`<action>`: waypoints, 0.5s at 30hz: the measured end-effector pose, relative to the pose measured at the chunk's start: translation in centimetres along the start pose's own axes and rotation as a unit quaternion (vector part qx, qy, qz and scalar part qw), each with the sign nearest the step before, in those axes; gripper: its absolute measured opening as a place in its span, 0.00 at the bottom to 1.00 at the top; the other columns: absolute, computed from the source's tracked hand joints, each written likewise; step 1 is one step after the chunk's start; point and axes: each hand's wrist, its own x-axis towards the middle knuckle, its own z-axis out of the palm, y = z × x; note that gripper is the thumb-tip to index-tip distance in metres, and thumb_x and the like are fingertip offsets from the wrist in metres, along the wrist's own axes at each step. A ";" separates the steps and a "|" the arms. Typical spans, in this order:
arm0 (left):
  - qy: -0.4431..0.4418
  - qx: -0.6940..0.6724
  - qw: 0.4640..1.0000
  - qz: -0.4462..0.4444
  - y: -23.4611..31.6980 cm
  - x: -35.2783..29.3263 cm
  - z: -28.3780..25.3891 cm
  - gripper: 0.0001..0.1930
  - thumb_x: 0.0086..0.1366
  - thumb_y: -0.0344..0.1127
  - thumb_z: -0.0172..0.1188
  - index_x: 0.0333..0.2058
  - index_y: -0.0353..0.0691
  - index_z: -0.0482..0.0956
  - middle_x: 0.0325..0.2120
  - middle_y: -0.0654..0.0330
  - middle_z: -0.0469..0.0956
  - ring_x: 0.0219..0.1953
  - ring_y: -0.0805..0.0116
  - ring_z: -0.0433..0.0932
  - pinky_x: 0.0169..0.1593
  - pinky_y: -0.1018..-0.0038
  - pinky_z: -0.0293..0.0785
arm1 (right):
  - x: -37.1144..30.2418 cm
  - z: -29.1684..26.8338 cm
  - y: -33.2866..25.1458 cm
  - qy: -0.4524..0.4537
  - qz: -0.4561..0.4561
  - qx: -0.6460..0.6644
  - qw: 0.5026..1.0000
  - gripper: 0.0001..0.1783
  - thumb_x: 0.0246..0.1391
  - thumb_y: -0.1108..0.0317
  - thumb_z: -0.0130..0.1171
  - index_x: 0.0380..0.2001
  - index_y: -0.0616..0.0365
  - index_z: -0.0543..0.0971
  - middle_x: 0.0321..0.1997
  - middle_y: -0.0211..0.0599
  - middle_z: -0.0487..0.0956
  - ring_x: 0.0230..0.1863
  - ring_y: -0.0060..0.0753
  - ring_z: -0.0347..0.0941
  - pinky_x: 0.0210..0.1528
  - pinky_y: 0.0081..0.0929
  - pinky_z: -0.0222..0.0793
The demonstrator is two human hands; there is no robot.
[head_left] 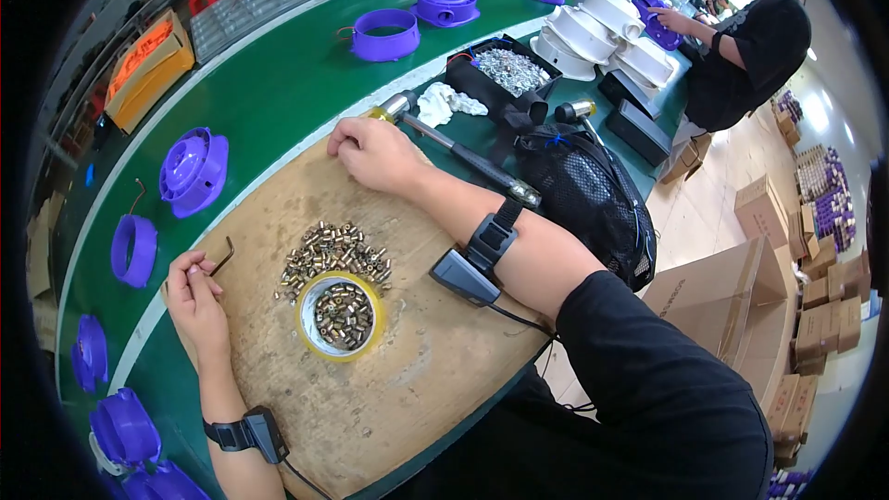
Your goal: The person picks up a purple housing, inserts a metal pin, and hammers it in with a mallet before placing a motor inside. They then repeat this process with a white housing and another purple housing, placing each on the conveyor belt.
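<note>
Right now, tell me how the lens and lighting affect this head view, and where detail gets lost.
Head view: fisheye bends the green belt edge into a curve and blackens the corners; even overhead light, soft shadows under both hands; the wooden board, left hand and right hand are sharp; the small metal inserts show glints; the bright far right background is washed out, boxes there smeared.

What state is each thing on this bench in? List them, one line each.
Left hand: fingers pinched at the hex key.
Right hand: resting fist-down on the wooden board.
Yellow tape roll: lying flat, its core holding metal inserts.
Loose inserts: heaped beside it.
Hammer: lying down.
Black tray: full of metal parts.
</note>
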 end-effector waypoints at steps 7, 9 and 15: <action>-0.002 -0.011 1.000 -0.002 -0.2 -0.1 0.4 0.10 0.73 0.24 0.44 0.44 0.35 0.75 0.32 0.61 0.75 0.23 0.83 0.66 0.29 0.84 0.64 | 0.0 -0.3 0.2 0.000 -0.001 0.004 1.000 0.13 0.53 0.70 0.48 0.34 0.58 0.82 0.32 0.46 0.81 0.37 0.45 0.79 0.42 0.38 0.73; 0.000 -0.010 1.000 -0.004 -0.1 -0.1 0.4 0.10 0.73 0.24 0.44 0.44 0.35 0.75 0.32 0.61 0.75 0.23 0.83 0.66 0.29 0.84 0.64 | -0.1 -0.3 0.2 0.003 -0.006 0.004 1.000 0.13 0.53 0.70 0.48 0.34 0.58 0.82 0.32 0.46 0.81 0.37 0.45 0.79 0.42 0.38 0.73; -0.001 -0.012 1.000 -0.007 0.1 -0.2 0.8 0.10 0.73 0.24 0.44 0.44 0.35 0.76 0.32 0.61 0.75 0.23 0.83 0.65 0.29 0.84 0.64 | 0.0 -0.4 0.5 0.003 -0.007 0.004 1.000 0.13 0.53 0.70 0.48 0.34 0.58 0.82 0.31 0.46 0.81 0.37 0.45 0.79 0.41 0.38 0.73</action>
